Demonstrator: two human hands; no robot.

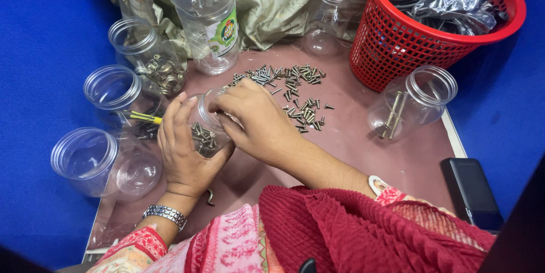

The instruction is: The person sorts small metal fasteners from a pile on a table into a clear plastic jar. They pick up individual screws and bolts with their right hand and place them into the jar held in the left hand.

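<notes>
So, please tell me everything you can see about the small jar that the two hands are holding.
The small jar is clear and looks like plastic, with a wide round open mouth and no lid. It is tilted, its mouth turned up and away from the person, above the brown table. A heap of small metal screws lies inside at its bottom. The left hand cups it from the side and below; the right hand rests over its mouth, fingertips at the rim. More loose screws lie on the table just behind it.
</notes>
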